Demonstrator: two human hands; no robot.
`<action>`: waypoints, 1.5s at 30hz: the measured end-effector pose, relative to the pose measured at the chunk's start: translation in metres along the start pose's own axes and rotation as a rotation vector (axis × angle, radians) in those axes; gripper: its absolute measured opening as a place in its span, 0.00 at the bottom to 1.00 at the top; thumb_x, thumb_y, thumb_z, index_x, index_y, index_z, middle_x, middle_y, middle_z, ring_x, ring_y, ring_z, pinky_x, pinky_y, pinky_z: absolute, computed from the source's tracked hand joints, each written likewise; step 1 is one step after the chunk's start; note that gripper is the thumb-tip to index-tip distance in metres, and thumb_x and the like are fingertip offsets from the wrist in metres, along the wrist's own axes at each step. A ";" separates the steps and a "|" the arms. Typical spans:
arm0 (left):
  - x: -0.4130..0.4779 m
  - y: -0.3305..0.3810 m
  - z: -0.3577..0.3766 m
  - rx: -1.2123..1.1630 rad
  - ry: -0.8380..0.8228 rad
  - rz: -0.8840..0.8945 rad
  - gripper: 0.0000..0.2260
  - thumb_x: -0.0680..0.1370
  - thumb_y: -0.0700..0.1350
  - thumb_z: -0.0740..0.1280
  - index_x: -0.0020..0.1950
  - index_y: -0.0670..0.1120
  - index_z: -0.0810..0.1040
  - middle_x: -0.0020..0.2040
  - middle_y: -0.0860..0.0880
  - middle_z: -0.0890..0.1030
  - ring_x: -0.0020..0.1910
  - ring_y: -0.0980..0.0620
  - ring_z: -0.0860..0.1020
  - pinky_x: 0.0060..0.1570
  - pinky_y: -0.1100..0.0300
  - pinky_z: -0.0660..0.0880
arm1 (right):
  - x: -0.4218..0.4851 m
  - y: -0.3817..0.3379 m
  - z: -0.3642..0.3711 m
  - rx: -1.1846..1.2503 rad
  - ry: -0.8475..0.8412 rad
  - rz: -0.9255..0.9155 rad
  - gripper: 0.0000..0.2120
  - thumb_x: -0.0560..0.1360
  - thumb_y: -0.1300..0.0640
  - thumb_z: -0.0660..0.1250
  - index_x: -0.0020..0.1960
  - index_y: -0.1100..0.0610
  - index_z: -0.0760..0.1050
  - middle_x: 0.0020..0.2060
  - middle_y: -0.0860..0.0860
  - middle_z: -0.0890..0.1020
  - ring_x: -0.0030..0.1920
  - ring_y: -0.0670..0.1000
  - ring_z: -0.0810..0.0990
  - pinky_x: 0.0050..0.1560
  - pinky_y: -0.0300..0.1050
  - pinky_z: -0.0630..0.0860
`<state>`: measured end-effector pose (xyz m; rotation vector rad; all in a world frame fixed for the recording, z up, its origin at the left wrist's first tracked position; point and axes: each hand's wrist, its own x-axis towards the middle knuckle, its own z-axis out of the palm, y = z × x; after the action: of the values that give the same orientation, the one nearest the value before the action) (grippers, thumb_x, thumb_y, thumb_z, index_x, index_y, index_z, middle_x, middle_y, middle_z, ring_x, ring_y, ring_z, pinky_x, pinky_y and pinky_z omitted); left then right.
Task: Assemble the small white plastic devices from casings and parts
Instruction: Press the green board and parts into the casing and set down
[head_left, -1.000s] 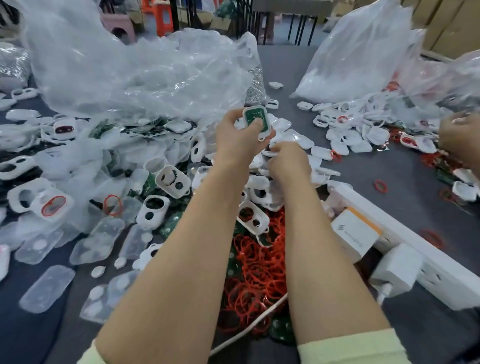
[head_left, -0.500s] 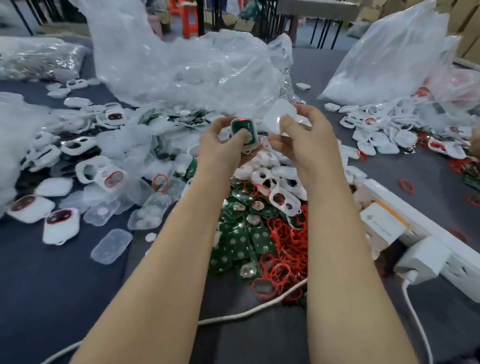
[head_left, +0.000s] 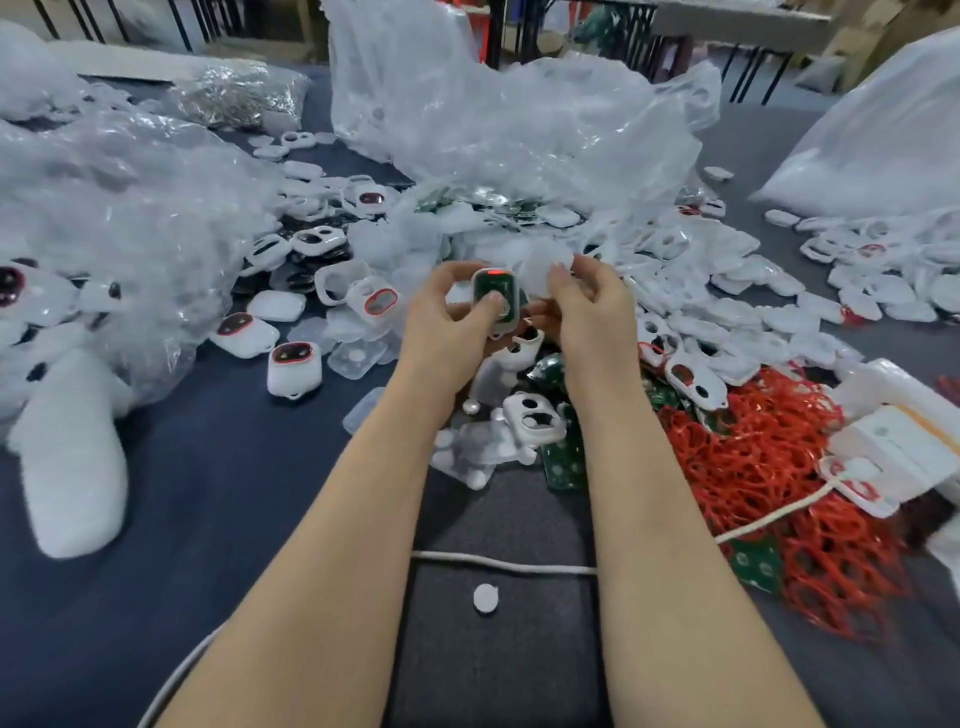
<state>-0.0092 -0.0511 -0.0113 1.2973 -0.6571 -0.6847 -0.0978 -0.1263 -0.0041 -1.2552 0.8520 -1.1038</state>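
Observation:
My left hand (head_left: 449, 312) grips a small white casing (head_left: 495, 299) that holds a green circuit board and a red ring at its top; the thumb presses on the board. Just to the right, my right hand (head_left: 584, 306) pinches a translucent white cover (head_left: 543, 273) by its edge, held close beside the casing. Both hands hover above a heap of loose white casings (head_left: 535, 415), green boards (head_left: 563, 457) and red rings (head_left: 753, 467) on the dark table.
Big clear plastic bags (head_left: 498, 119) lie at the back and left. Assembled white devices (head_left: 293, 366) sit at left. A white power strip with plugs (head_left: 893, 447) and its cord (head_left: 498, 564) lie at right and front. More casings (head_left: 883, 280) spread at far right.
The camera view has shifted left and down. My right hand has risen from the pile with a translucent cover and brought it next to the casing in my left hand.

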 end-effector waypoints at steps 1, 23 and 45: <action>0.002 -0.001 0.000 0.008 0.015 -0.003 0.09 0.78 0.35 0.65 0.51 0.49 0.75 0.41 0.44 0.84 0.39 0.48 0.84 0.43 0.54 0.82 | 0.001 0.000 0.000 0.003 -0.005 -0.006 0.09 0.79 0.61 0.62 0.59 0.58 0.71 0.41 0.51 0.79 0.29 0.42 0.79 0.33 0.35 0.76; 0.005 0.007 0.004 -0.255 0.084 -0.202 0.09 0.83 0.43 0.57 0.61 0.44 0.72 0.61 0.37 0.77 0.43 0.46 0.82 0.40 0.59 0.81 | -0.006 -0.003 -0.001 0.078 -0.204 0.022 0.09 0.79 0.63 0.63 0.57 0.54 0.75 0.37 0.51 0.79 0.31 0.43 0.79 0.34 0.35 0.76; 0.005 0.009 0.000 -0.323 0.088 -0.171 0.10 0.82 0.40 0.59 0.63 0.42 0.72 0.49 0.41 0.81 0.40 0.49 0.83 0.42 0.61 0.81 | -0.005 -0.013 -0.005 0.185 -0.084 0.139 0.07 0.82 0.63 0.57 0.55 0.61 0.73 0.57 0.58 0.73 0.34 0.47 0.82 0.36 0.37 0.79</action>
<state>-0.0054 -0.0532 -0.0018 1.0832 -0.3491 -0.8312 -0.1064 -0.1223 0.0074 -1.0655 0.7441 -0.9883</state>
